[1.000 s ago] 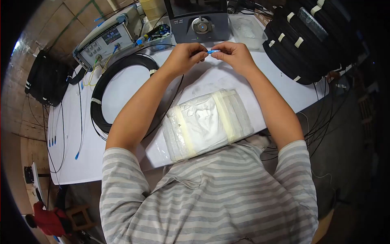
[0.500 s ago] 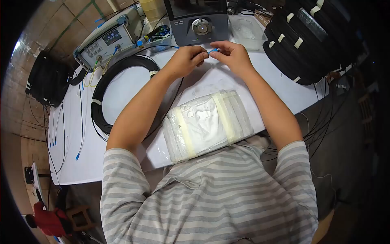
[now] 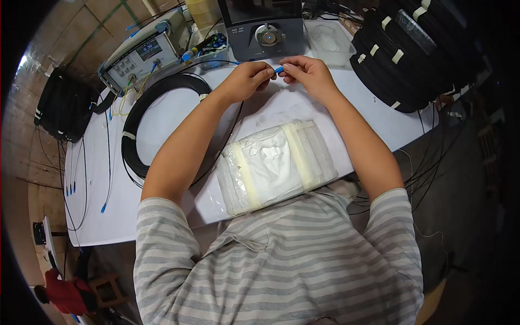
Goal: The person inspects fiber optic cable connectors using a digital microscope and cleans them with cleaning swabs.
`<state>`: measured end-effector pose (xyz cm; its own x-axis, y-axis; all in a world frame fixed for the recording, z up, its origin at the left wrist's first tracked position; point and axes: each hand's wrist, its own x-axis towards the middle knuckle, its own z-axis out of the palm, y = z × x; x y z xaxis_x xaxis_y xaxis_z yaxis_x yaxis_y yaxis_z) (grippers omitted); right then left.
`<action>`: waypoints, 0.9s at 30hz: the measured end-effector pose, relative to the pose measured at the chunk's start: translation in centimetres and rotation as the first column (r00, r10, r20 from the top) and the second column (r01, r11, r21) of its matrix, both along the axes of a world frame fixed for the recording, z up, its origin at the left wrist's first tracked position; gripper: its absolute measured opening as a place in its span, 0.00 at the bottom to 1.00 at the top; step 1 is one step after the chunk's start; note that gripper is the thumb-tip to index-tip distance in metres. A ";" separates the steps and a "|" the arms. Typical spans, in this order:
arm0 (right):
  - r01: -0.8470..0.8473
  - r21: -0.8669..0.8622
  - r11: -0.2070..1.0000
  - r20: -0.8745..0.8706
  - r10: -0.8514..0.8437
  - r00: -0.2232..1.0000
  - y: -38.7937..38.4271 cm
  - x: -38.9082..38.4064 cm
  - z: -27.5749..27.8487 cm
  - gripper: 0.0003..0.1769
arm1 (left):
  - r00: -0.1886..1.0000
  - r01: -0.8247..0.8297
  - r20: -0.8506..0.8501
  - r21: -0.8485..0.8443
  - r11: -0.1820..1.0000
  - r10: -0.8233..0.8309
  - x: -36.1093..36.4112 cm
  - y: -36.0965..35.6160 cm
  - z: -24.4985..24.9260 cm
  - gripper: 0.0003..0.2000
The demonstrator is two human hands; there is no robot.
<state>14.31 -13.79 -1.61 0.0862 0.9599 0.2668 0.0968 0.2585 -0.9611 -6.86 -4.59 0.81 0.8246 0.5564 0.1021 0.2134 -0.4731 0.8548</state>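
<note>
Since 0.5 s ago both hands closed in a bit, so less of the blue connector point(image 3: 279, 69) shows btwn them; nothing else shifted.

Surface: white table point(image 3: 162, 130) running left to right, tiled floor point(image 3: 32, 92) beyond its left edge and dark floor w/ loose black cables on the right. Far left on the table is a test meter point(image 3: 142, 53) w/ lit display. Far centre is a dark grey machine point(image 3: 268, 30) w/ a round knob, just beyond my fingers. Between those two sits a small bin of blue-tipped parts point(image 3: 211, 43). A stack of black cable coils point(image 3: 401, 65) w/ white tape ties takes the far right. One black coil point(image 3: 179, 79) lies flat left of my left forearm. A taped white bundle point(image 3: 276, 165) sits near me, btwn my arms.

Grip: left hand point(image 3: 246, 81) and right hand point(image 3: 309, 73) meet fingertip to fingertip above the far centre of the table. Each pinches one end of the connector, thumb & forefinger narrow, other fingers curled. It lies roughly level, held off the table, right at the tips and not in either palm. A thin black cable point(image 3: 238, 116) trails from the left hand back along that forearm.
</note>
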 end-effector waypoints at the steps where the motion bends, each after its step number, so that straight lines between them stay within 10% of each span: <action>1: 0.006 0.015 1.000 0.011 -0.006 1.000 0.0 -0.1 0.0 0.15 | 1.000 0.003 0.004 -0.030 1.000 -0.003 0.0 0.1 -0.1 0.16; 9: 0.057 -0.043 0.997 0.076 -0.053 0.996 -0.1 1.7 -0.1 0.12 | 1.000 0.010 0.021 -0.098 0.995 -0.008 -0.3 -0.5 -0.2 0.17; 14: 0.196 -0.154 0.968 0.367 -0.128 0.921 -0.7 4.2 0.9 0.26 | 0.998 0.054 -0.009 -0.024 0.998 -0.054 -0.7 0.1 -0.1 0.13; 18: 0.229 -0.099 0.968 0.382 -0.175 0.907 1.5 5.3 0.6 0.27 | 0.990 -0.074 -0.076 0.415 0.907 0.116 -1.2 0.5 2.1 0.14; 22: 0.241 0.078 0.967 0.563 -0.242 0.790 2.4 2.5 1.9 0.21 | 0.960 -0.272 -0.011 0.210 0.939 0.281 -2.6 2.9 2.8 0.16; 25: 0.146 0.230 0.962 0.559 -0.253 0.790 4.1 0.6 0.8 0.17 | 0.957 -0.182 -0.157 0.327 0.927 0.243 -3.7 4.4 1.5 0.17; 27: 0.085 0.269 0.959 0.600 -0.236 0.764 4.6 -0.5 1.1 0.14 | 0.965 -0.069 -0.244 0.106 0.992 0.093 -4.0 1.6 2.6 0.18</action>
